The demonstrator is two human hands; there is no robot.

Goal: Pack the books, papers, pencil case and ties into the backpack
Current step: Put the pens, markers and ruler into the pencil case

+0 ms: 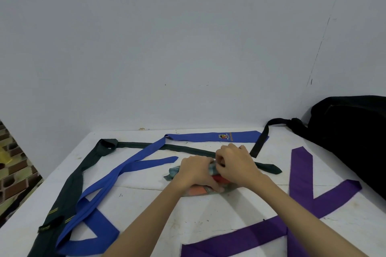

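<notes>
Both hands meet at the middle of the white table [146,204], and I see them bunching a plaid tie [173,172]: the left hand [195,170] clamps its folded bulk, while the right hand [235,164] seems to pinch its top edge, though my view there is blurred. Around it lie a blue tie [117,171], a dark green tie [79,175] and a purple tie [300,175]. The black backpack [351,131] sits at the far right.

White table [208,210] — grey wall [167,37]
</notes>
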